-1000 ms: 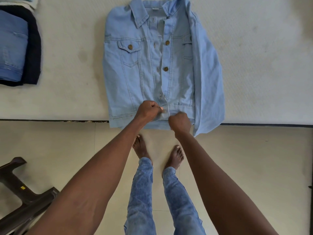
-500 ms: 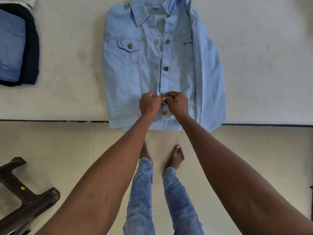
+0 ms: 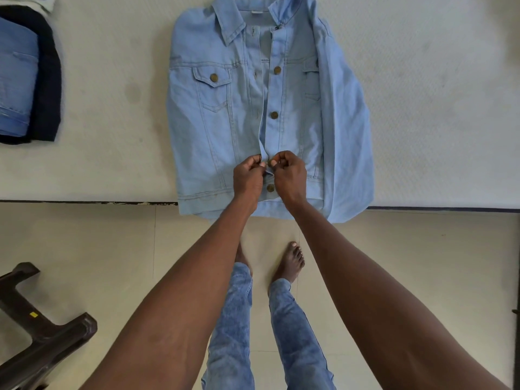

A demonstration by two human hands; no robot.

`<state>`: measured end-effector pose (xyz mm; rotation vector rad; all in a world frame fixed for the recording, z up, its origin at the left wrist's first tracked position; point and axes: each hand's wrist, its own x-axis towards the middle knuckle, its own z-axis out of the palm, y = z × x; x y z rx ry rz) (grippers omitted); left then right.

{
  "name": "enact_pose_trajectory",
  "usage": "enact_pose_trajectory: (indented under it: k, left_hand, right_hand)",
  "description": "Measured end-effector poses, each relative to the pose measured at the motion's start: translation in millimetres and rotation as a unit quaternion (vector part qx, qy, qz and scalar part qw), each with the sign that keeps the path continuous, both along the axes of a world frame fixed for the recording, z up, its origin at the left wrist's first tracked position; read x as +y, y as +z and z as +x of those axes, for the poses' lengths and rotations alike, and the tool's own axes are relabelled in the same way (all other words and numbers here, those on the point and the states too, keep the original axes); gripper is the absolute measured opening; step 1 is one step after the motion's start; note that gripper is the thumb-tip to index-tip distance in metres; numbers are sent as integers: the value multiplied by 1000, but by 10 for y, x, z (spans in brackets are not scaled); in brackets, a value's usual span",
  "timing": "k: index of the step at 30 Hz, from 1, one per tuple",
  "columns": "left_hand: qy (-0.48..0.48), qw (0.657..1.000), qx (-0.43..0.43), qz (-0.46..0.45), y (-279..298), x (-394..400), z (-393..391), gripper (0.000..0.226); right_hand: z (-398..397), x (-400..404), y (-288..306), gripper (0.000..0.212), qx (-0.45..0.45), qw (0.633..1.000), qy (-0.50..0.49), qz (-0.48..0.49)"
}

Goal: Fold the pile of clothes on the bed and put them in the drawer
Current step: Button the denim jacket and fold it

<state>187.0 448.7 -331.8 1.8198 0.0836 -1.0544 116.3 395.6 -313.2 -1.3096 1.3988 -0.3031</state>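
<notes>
A light blue denim jacket (image 3: 219, 130) lies front up on the white bed (image 3: 436, 94), collar far from me, hem hanging over the near edge. Its right sleeve is folded in along the side. My left hand (image 3: 247, 178) pinches the left front placket near the second button from the bottom. My right hand (image 3: 289, 175) pinches the right placket at that brass button (image 3: 271, 162). Both hands touch each other over the front opening. The bottom button (image 3: 270, 188) sits closed below them.
Folded clothes, a blue denim piece (image 3: 17, 80) on a dark garment (image 3: 49, 88), lie at the bed's far left. A dark plastic stool (image 3: 36, 333) lies on the tiled floor at the lower left. My bare feet stand by the bed's edge.
Both hands moved up from the jacket's hem to the button above it. The bottom button now shows closed.
</notes>
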Motion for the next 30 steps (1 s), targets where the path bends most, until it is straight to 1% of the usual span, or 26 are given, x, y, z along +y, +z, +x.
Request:
enact_pose_trajectory:
  k: [4, 9, 13, 15, 17, 21, 23, 26, 28, 30]
  left_hand:
    - [-6, 1000, 9, 14, -40, 26, 13, 23]
    - [-9, 1000, 16, 11, 6, 47, 31, 14]
    - [-81, 997, -13, -16, 64, 55, 106, 16]
    - [-118, 993, -24, -21, 100, 46, 171, 17]
    - [-126, 992, -11, -11, 102, 44, 245, 15]
    - [-116, 993, 35, 11, 88, 0, 349, 4]
    - [-111, 992, 51, 15, 83, -27, 363, 3]
    - [-103, 993, 64, 16, 75, -20, 364, 13]
    - [-100, 993, 58, 16, 76, -19, 344, 18]
    - [-105, 994, 34, 22, 69, -46, 302, 14]
  right_hand:
    - [4, 2, -16, 17, 1, 1000, 8, 8]
    - [-9, -22, -37, 17, 3, 1000, -16, 11]
    - [-2, -79, -46, 17, 13, 1000, -5, -4]
    - [16, -124, -86, 20, 34, 999, 15, -14]
    - [26, -154, -128, 19, 43, 998, 35, -9]
    - [-32, -211, -151, 5, 0, 998, 50, 25]
    - [-71, -244, -171, 4, -8, 997, 59, 44]
    - [-77, -265, -184, 13, -11, 995, 62, 75]
    - [-53, -266, -157, 13, -12, 994, 54, 96]
    - [-22, -260, -134, 31, -10, 995, 50, 91]
